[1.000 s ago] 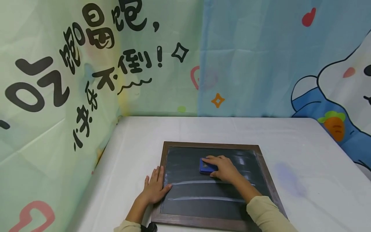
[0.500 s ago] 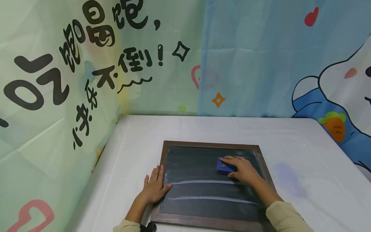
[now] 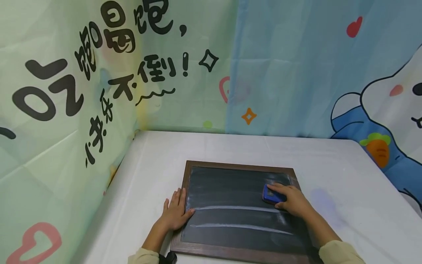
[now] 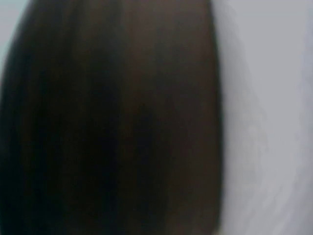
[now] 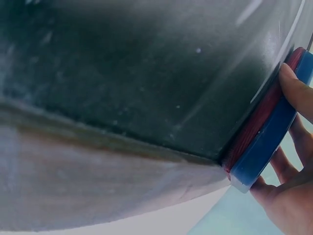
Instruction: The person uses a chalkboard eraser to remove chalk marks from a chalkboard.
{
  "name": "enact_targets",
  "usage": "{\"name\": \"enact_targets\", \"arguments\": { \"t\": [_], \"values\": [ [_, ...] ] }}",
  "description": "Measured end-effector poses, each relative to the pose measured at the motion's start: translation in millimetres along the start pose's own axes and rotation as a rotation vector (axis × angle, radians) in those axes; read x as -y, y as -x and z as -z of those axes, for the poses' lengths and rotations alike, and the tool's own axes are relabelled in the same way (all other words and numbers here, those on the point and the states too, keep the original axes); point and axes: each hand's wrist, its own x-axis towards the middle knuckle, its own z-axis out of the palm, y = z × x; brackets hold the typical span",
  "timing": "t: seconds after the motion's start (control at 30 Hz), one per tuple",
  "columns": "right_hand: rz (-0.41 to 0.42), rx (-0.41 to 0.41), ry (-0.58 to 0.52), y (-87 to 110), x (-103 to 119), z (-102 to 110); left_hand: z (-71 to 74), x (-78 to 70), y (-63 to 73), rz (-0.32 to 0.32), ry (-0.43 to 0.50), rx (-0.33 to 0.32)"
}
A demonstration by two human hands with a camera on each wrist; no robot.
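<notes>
A small blackboard (image 3: 227, 187) in a brown wooden frame (image 3: 211, 248) lies on the white table. My right hand (image 3: 296, 201) grips a blue chalkboard eraser (image 3: 271, 195) against the board's right part. In the right wrist view, the eraser (image 5: 268, 142) has a red ridged felt face turned to the dark surface, with thumb and fingers on opposite sides of its blue body. At the left edge my left hand (image 3: 175, 214) rests with straight fingers on the frame. The left wrist view holds only a blurred dark brown surface (image 4: 171, 117) beside white.
Two pale chalk lines (image 3: 237, 208) run across the lower half of the board, with faint chalk smears near its right side. The white tabletop (image 3: 158, 161) surrounds it. A printed cloth backdrop (image 3: 280, 73) rises behind and at the left. A bluish stain (image 3: 324, 205) marks the table's right.
My right hand has slid the eraser rightward across the board's upper part, lastly slightly downward too. The left hand keeps its place on the frame. The head view has tilted a little.
</notes>
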Motion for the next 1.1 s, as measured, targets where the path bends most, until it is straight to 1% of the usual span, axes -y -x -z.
{"name": "enact_targets", "arguments": {
  "t": [0.17, 0.43, 0.67, 0.87, 0.97, 1.1],
  "values": [
    [-0.001, -0.012, 0.001, 2.6, 0, -1, -1.7, 1.3, -1.5, 0.004, -0.015, 0.003],
    [-0.012, 0.006, -0.005, 7.7, 1, -2, 0.0, -0.3, -0.5, 0.014, -0.005, 0.008],
    [-0.002, -0.001, -0.008, 16.0, 3, -4, 0.3, 2.5, -0.6, -0.005, 0.009, -0.005],
    [0.028, 0.004, 0.022, 24.0, 6, -4, -0.1, 5.9, -1.2, -0.025, 0.010, -0.010],
    [0.059, 0.023, 0.039, 27.9, 6, -3, -0.1, 6.5, -1.0, -0.026, 0.024, -0.012],
    [0.075, 0.061, 0.034, 31.8, 5, -1, -1.4, 8.3, -2.6, -0.031, 0.028, -0.007]
  ]
}}
